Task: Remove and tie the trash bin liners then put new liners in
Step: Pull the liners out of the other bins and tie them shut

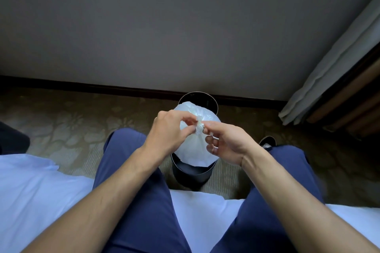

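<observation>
Our left hand [168, 129] and right hand [226, 144] both pinch the knot [199, 127] of the white liner [193, 150], held over the black bin [192, 172]. The bin stands between our knees near the baseboard [102, 86]. Carpet [72, 125] stretches wide to the left.

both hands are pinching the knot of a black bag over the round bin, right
Not quite: the bag is white, not black. The head view shows the left hand and right hand both pinching its knot over the round bin.
</observation>
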### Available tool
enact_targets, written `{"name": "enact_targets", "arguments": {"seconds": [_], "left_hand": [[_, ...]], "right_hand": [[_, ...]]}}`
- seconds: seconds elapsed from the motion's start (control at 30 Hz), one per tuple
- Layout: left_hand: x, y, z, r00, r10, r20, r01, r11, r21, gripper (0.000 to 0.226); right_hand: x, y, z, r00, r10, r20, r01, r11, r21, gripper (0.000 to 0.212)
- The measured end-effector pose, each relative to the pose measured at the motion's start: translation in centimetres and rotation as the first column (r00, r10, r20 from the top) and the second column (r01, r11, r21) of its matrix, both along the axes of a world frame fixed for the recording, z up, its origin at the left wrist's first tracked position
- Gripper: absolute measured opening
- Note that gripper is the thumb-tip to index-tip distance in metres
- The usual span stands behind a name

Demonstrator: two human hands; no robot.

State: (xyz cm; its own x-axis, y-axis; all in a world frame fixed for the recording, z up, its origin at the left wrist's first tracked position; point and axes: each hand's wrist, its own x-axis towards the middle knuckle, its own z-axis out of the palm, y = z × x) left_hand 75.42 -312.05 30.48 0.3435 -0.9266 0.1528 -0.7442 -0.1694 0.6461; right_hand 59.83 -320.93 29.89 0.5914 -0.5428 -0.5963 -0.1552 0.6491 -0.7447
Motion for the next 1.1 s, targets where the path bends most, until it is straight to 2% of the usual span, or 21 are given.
{"name": "enact_targets", "arguments": {"seconds": [0.07,0.13,0.17,0.2,0.27,0.37,0.47,0.53,0.57,0.6,0.67,0.7,0.73,0.87,1.0,1.07,1.1], "left_hand": [[0.5,-0.3,-0.3,0.996,-0.025,0.087,0.029,0.998,-0.054,0.016],[1.0,-0.2,-0.7,0.979,-0.033,0.200,0.060,0.990,-0.131,0.011],[1.0,-0.1,-0.8,0.963,-0.047,0.266,0.091,0.984,-0.156,0.008],[0.9,0.0,-0.9,0.942,-0.067,0.328,0.128,0.978,-0.166,0.008],[0.6,0.3,-1.2,0.909,-0.116,0.400,0.196,0.966,-0.166,0.014],[0.0,0.7,-1.2,0.916,-0.126,0.380,0.209,0.960,-0.187,0.014],[-0.6,0.9,-0.9,0.939,-0.117,0.324,0.198,0.953,-0.229,0.011],[-1.1,0.8,-0.4,0.974,-0.115,0.196,0.163,0.955,-0.249,0.005],[-1.4,0.8,0.0,0.988,-0.110,0.110,0.135,0.956,-0.260,0.003],[-1.6,0.8,0.5,0.994,-0.105,0.021,0.106,0.958,-0.266,0.004],[-2.0,0.8,1.5,0.980,-0.120,-0.158,0.077,0.963,-0.257,0.007],[-2.2,0.8,2.1,0.961,-0.138,-0.241,0.075,0.964,-0.254,0.007],[-2.3,0.8,2.7,0.936,-0.157,-0.316,0.077,0.965,-0.252,0.007],[-2.1,0.5,4.1,0.799,-0.214,-0.562,0.131,0.974,-0.185,0.005],[-1.5,0.4,5.6,0.686,-0.243,-0.686,0.228,0.967,-0.115,0.006],[-1.4,0.5,6.4,0.680,-0.253,-0.688,0.249,0.962,-0.109,0.004],[-1.4,0.5,6.7,0.710,-0.259,-0.655,0.247,0.962,-0.112,0.003]], "right_hand": [[-0.3,0.1,-0.2,1.000,0.004,0.002,-0.004,0.998,-0.061,0.018],[-0.6,0.2,0.1,0.997,0.051,-0.050,-0.062,0.962,-0.265,0.018],[-0.8,0.2,0.5,0.990,0.078,-0.118,-0.122,0.897,-0.425,0.017],[-0.9,0.1,0.6,0.974,0.088,-0.207,-0.195,0.789,-0.583,0.015],[-1.2,-0.2,0.9,0.937,0.072,-0.342,-0.322,0.562,-0.762,0.013],[-1.3,-0.4,1.1,0.902,0.067,-0.427,-0.416,0.406,-0.814,0.016],[-1.5,-0.3,1.4,0.903,0.053,-0.426,-0.418,0.335,-0.844,0.017],[-1.5,-0.2,1.8,0.906,0.040,-0.422,-0.414,0.297,-0.860,0.014],[-1.4,-0.3,1.9,0.913,0.031,-0.407,-0.396,0.305,-0.866,0.013],[-1.3,-0.4,1.8,0.937,0.042,-0.347,-0.337,0.377,-0.863,0.013],[-1.2,-0.2,2.0,0.990,0.106,-0.094,-0.141,0.655,-0.743,0.017],[-1.1,0.0,2.3,0.993,0.118,0.026,-0.073,0.752,-0.655,0.018],[-1.2,0.1,2.6,0.986,0.130,0.103,-0.042,0.797,-0.602,0.019],[-1.5,-0.3,3.6,0.954,0.234,0.186,-0.064,0.767,-0.639,0.020],[-1.7,-0.8,4.1,0.935,0.265,0.237,-0.029,0.721,-0.693,0.019],[-1.5,-0.9,4.3,0.932,0.264,0.247,-0.010,0.701,-0.713,0.020],[-1.4,-0.9,4.4,0.928,0.270,0.258,-0.011,0.710,-0.704,0.021]]}}
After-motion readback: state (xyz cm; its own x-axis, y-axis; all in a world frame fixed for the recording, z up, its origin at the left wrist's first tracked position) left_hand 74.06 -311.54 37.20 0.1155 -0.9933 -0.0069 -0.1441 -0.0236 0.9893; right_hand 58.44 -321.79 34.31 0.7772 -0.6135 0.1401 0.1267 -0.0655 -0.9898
